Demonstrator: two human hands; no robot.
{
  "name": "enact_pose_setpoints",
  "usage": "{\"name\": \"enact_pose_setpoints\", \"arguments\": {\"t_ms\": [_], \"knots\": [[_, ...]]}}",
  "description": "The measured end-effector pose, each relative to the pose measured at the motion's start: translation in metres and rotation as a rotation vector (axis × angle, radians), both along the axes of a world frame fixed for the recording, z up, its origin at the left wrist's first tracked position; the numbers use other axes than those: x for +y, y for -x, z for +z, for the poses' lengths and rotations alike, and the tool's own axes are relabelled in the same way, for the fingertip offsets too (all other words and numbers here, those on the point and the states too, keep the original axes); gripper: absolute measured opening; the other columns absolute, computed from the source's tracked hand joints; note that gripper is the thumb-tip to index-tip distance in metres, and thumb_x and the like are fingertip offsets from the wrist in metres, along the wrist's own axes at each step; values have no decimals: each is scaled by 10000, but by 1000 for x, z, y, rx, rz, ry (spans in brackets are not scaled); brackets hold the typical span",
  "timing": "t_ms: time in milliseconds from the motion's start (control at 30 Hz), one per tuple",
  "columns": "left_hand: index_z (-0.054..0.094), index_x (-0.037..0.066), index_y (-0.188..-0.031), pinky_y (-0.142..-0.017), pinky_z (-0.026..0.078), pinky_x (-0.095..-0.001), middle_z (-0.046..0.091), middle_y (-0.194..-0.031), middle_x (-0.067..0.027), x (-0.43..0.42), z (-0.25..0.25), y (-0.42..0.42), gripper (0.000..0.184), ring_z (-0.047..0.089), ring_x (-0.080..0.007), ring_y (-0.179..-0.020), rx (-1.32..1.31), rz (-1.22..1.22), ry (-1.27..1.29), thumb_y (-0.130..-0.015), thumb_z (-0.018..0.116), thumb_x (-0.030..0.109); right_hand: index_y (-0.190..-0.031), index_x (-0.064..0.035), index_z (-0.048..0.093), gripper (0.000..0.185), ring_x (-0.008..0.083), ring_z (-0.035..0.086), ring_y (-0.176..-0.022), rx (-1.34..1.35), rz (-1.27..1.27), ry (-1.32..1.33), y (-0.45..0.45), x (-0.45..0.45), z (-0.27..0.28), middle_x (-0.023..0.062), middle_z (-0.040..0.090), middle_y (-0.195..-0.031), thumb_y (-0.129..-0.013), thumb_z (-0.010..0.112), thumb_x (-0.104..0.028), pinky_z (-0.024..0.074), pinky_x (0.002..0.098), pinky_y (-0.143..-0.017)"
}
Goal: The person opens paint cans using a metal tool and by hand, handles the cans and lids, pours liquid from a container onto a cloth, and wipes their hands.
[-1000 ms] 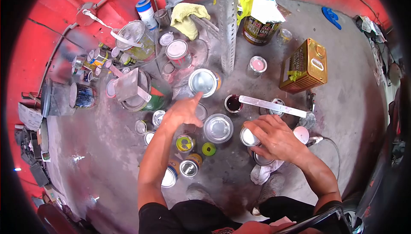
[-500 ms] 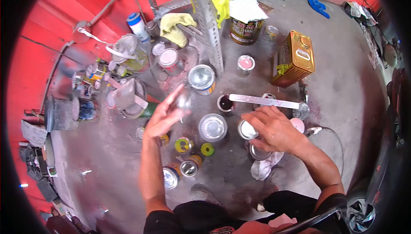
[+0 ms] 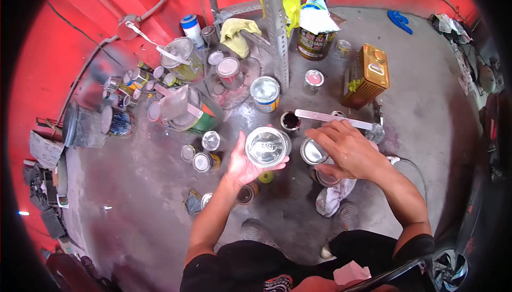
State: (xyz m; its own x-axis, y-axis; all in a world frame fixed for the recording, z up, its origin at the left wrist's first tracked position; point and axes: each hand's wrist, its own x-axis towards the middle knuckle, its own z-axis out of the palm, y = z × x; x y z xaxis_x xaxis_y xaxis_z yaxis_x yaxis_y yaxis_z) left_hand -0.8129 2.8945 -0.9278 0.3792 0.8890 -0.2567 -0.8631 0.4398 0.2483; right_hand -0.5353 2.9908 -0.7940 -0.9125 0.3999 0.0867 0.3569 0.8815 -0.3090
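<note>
My left hand [image 3: 245, 166], palm up, has its fingers round a silver-lidded can [image 3: 266, 147] in the middle of the view. My right hand [image 3: 346, 150] curls over another silver-topped can [image 3: 313, 151], its fingers at the rim. Just beyond is an open can of dark red liquid [image 3: 290, 121], with a pale flat stick [image 3: 333, 118] reaching right from its rim. A larger silver-lidded can [image 3: 265, 90] stands farther back. Below my right hand, another can [image 3: 327, 176] sits by a whitish cloth [image 3: 333, 198].
A gold square tin [image 3: 368, 76] and a pink-topped can [image 3: 314, 78] stand behind. The perforated metal post [image 3: 280, 41] rises at the back. Several small cans, a green bucket [image 3: 205, 116] and a blue-stained pot [image 3: 117, 121] are on the left.
My left hand has moved from the back cans toward the middle and turned palm up, now round a silver-lidded can. My right hand stays at its can. The camera view has shifted slightly.
</note>
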Motion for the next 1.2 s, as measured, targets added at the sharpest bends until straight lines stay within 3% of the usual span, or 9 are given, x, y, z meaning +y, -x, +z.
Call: {"name": "enact_pose_setpoints", "arguments": {"t_ms": [33,67,167,267,467,567,833,900,1200], "knots": [[309,135,-1562,-1064,417,-689,461,-1513,-192,-2,-4,-5,865,478,-528,-1318,77,-25,-7,-957,279,753,-1385,-27,490,759,313,551,-1146,1,6,-15,1,-2,0,121,639,-1159,-738,819,-250,426,458,-973],[309,135,-1562,-1064,417,-689,461,-1513,-192,-5,-6,-14,865,478,-528,-1318,52,-33,-6,-957,279,753,-1385,-27,490,759,313,551,-1146,-24,-2,-13,1,-5,1,121,639,-1159,-738,819,-250,426,458,-973],[357,99,-1524,-1083,420,-655,471,-1519,-143,-12,-4,-35,822,480,-342,-1384,183,-21,107,-992,218,710,-1390,-25,493,776,305,557,-1142,30,24,-10,5,-9,-1,121,634,-1168,-724,832,-234,435,446,-979],[344,103,-1534,-1097,421,-628,470,-1519,-141,-15,8,-50,833,479,-343,-1385,269,-72,64,-988,207,717,-1391,-25,495,784,307,560,-1132,54,43,-18,6,-12,-4,118,632,-1152,-715,835,-227,439,440,-973],[375,68,-1522,-1091,449,-558,532,-1466,-146,-18,24,-63,946,539,-326,-1336,140,-93,64,-942,219,799,-1390,-14,495,770,304,564,-1100,96,74,-18,6,-20,-9,138,627,-1107,-732,819,-250,443,430,-930],[324,41,-1539,-1125,406,-572,464,-1523,-159,-19,34,-67,1040,472,-321,-1397,204,-76,25,-900,177,848,-1385,-13,497,751,299,566,-1075,77,77,-5,5,-24,-12,137,627,-1088,-747,809,-256,444,426,-913],[354,37,-1528,-1131,402,-547,491,-1505,-150,-25,30,-73,1050,486,-315,-1385,171,-30,43,-895,175,856,-1374,-24,510,683,292,566,-1054,112,79,-27,8,-29,-12,130,635,-1072,-793,776,-266,446,420,-906],[382,27,-1514,-1124,416,-543,518,-1483,-158,-27,32,-74,1054,518,-324,-1357,174,-18,77,-896,180,857,-1388,-39,509,752,333,573,-1140,78,59,12,9,-31,-13,143,642,-1151,-755,832,-287,465,462,-957],[316,17,-1543,-1137,382,-580,458,-1530,-171,-30,34,-75,1101,462,-339,-1403,118,-80,21,-876,159,878,-1375,-58,520,770,325,567,-1169,4,61,-23,10,-35,-17,126,656,-1166,-751,815,-397,465,465,-971]]}}
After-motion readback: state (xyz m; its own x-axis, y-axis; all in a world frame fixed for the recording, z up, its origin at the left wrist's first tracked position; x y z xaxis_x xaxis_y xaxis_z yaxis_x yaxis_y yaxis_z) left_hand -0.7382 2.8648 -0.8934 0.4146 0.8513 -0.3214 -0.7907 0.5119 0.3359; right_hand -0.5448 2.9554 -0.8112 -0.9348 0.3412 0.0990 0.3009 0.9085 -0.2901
